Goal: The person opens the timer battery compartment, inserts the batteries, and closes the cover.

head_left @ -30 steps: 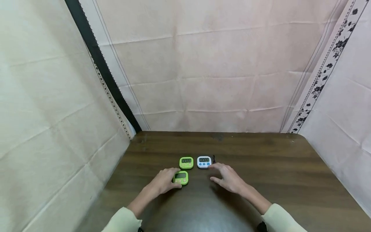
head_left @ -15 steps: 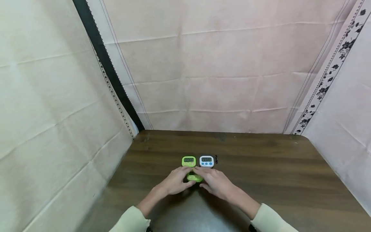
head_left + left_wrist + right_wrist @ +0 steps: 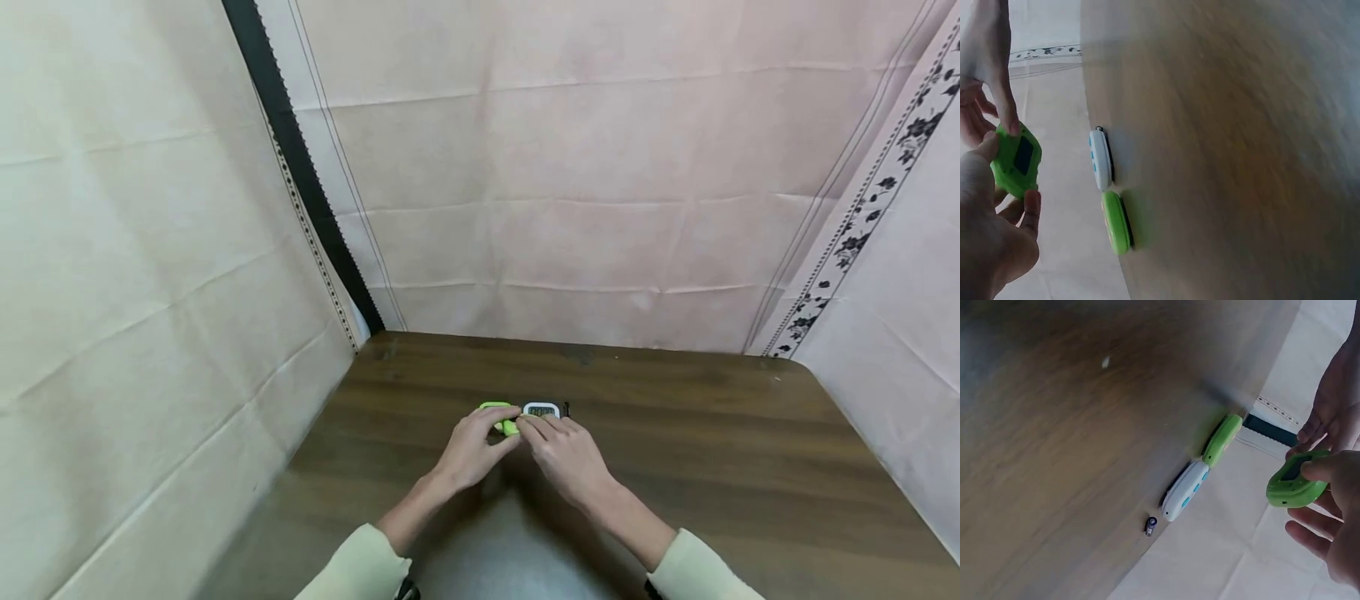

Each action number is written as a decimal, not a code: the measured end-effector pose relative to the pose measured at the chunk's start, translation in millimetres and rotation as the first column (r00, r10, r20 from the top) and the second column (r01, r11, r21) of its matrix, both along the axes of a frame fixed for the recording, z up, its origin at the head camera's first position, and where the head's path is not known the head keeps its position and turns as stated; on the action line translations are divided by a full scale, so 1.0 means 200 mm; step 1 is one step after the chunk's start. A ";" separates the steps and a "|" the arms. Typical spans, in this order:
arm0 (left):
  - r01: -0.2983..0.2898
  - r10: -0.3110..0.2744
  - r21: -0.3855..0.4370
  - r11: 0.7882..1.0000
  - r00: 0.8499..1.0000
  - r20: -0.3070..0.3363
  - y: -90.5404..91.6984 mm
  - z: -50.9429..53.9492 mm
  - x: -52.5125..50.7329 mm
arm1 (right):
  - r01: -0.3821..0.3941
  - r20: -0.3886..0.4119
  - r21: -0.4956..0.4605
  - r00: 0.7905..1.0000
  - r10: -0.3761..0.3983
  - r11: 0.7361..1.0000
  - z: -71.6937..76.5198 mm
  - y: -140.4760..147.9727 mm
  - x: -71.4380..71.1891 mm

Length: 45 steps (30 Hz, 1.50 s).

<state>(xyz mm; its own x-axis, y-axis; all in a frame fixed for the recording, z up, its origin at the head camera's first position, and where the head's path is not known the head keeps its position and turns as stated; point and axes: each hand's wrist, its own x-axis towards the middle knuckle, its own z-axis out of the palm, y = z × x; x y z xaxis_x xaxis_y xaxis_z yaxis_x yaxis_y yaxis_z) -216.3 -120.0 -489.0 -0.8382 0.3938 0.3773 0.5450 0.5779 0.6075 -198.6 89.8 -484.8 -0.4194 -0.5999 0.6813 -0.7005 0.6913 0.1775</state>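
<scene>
A green digital timer (image 3: 1016, 159) is held up off the table between both hands. My left hand (image 3: 468, 450) grips it from the left, thumb and fingers at its edges. My right hand (image 3: 566, 454) pinches it on the other side, its thumb on the face near the dark display in the right wrist view. In the head view the hands hide most of this timer. Behind it, a second green timer (image 3: 1222, 440) and a white timer (image 3: 1185, 490) with blue buttons lie side by side on the table.
A small dark battery (image 3: 1150, 525) lies on the brown wooden table (image 3: 675, 467) beside the white timer. Pale cloth (image 3: 585, 183) hangs behind the table's far edge and along both sides.
My left hand has picked up the nearer green timer and brought it rightward. My right hand has come in from beside the white timer to take hold of it too.
</scene>
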 end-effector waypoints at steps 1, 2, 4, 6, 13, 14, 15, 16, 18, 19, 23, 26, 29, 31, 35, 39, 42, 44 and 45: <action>0.000 -0.001 0.041 0.999 1.000 0.020 0.01 0.00 0.00 | -0.009 0.030 -0.043 0.999 0.010 0.999 0.00 0.01 0.00; 0.001 -0.005 0.088 0.996 0.999 0.047 0.01 0.00 0.00 | -0.013 0.062 -0.088 0.998 0.018 0.996 0.01 0.01 0.00; 0.003 -0.018 0.178 0.984 0.997 0.080 0.02 -0.01 0.00 | -0.009 0.140 -0.185 0.990 0.035 0.983 0.02 0.03 0.00; 0.006 -0.030 0.250 0.968 0.995 0.093 0.03 -0.01 -0.01 | 0.019 0.218 -0.271 0.975 0.042 0.963 0.03 0.03 0.00; 0.015 -0.075 0.414 0.910 0.989 0.129 0.09 -0.04 -0.02 | 0.175 0.563 -0.574 0.793 0.231 0.800 0.07 0.03 0.01; 0.008 -0.085 0.455 0.891 0.985 0.148 0.10 -0.04 -0.02 | 0.216 0.603 -0.607 0.751 0.267 0.765 0.08 0.04 0.01; -0.004 -0.090 0.493 0.870 0.982 0.168 0.11 -0.04 -0.02 | 0.252 0.631 -0.634 0.715 0.301 0.731 0.09 0.04 0.01; -0.016 -0.097 0.528 0.849 0.978 0.185 0.12 -0.04 -0.02 | 0.283 0.653 -0.652 0.681 0.332 0.703 0.09 0.04 0.01; -0.041 -0.104 0.581 0.813 0.971 0.214 0.13 -0.04 -0.03 | 0.321 0.680 -0.669 0.628 0.378 0.671 0.11 0.05 0.00; -0.051 -0.106 0.595 0.802 0.969 0.224 0.13 -0.04 -0.03 | 0.328 0.687 -0.671 0.612 0.391 0.665 0.12 0.06 0.00; -0.073 -0.096 0.590 0.804 0.964 0.249 0.14 -0.02 -0.03 | 0.329 0.693 -0.669 0.601 0.398 0.667 0.13 0.08 0.01; -0.084 -0.078 0.556 0.827 0.962 0.262 0.14 -0.01 -0.03 | 0.352 0.699 -0.658 0.614 0.366 0.666 0.13 0.11 0.01; -0.088 -0.068 0.525 0.846 0.960 0.270 0.14 0.00 -0.03 | 0.374 0.705 -0.650 0.622 0.340 0.662 0.13 0.13 0.02; -0.084 -0.070 0.512 0.855 0.959 0.274 0.14 0.00 -0.03 | 0.381 0.707 -0.645 0.628 0.327 0.663 0.13 0.13 0.02; -0.076 -0.085 0.515 0.854 0.956 0.281 0.15 0.00 -0.02 | 0.382 0.700 -0.636 0.652 0.292 0.670 0.13 0.14 0.01; -0.079 -0.090 0.511 0.856 0.950 0.298 0.16 -0.01 -0.01 | 0.381 0.687 -0.621 0.685 0.242 0.685 0.12 0.15 0.02; -0.083 -0.086 0.508 0.857 0.950 0.299 0.17 0.00 0.01 | 0.377 0.674 -0.614 0.708 0.212 0.693 0.11 0.15 0.02; -0.085 -0.081 0.512 0.855 0.953 0.293 0.17 0.01 0.01 | 0.372 0.661 -0.618 0.723 0.201 0.692 0.12 0.14 0.02; -0.087 -0.077 0.514 0.854 0.954 0.290 0.17 0.01 0.00 | 0.373 0.658 -0.618 0.728 0.195 0.692 0.12 0.14 0.02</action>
